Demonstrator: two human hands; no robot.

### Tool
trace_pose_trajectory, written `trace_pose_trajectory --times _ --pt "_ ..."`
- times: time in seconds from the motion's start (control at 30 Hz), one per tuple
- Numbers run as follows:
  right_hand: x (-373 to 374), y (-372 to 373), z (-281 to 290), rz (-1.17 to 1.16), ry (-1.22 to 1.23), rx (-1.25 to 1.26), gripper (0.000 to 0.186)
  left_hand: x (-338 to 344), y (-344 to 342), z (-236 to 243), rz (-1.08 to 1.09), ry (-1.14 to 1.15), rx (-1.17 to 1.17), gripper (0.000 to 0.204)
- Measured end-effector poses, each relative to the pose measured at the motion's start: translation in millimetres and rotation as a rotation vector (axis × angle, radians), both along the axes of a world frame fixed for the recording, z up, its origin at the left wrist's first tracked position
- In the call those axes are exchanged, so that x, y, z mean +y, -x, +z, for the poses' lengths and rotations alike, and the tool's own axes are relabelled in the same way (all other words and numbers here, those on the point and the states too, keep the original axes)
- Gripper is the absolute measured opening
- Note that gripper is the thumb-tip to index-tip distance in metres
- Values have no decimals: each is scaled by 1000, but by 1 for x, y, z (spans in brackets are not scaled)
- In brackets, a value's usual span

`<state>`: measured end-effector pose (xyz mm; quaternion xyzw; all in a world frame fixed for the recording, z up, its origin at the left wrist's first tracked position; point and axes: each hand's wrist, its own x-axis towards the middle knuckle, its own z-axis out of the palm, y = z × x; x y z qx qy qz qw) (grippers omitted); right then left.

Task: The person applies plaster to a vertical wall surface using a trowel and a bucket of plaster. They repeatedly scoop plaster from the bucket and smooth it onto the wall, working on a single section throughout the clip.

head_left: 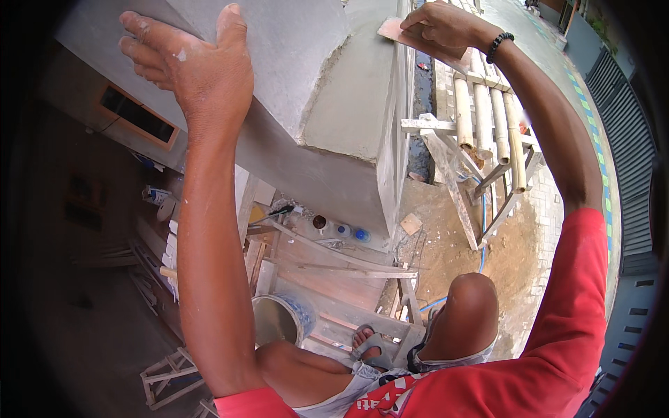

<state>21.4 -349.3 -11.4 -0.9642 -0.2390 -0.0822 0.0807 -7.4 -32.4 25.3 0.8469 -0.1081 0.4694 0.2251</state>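
High on the left, my left hand (209, 73) lies flat with its fingers stretched out against the edge of the grey concrete wall (279, 56); specks of plaster mark its skin. My right hand (453, 26), with a dark bead bracelet at the wrist, grips a flat pinkish plastering float (426, 49) at the far edge of the same structure. Next to the float is a patch of damp grey plaster (348, 104), rough along its left and near borders. The float's grip is hidden under my fingers.
Below me, a bucket (304, 317) stands on wooden scaffold planks beside my sandalled foot (373, 348). Bamboo poles (482, 118) rest on a timber trestle at the right. Bottles (362, 235) sit under the wall. A blue hose (483, 230) crosses the sandy ground.
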Motion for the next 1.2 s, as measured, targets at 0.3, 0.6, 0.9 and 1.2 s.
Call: trace_pose_trajectory --times 0.3,0.6,0.9,1.2 --pt "42 93 -120 -144 -1094 -88 45 -1 2 3 12 8 -29 100" --pt "79 129 -178 -179 -1044 61 43 -2 -1 4 37 -5 -4 100" --pt "107 111 -155 -129 -1251 -175 43 -7 10 9 -40 90 79 100" --pt "90 135 -147 -119 -1296 -124 42 -8 5 7 -69 79 55 100"
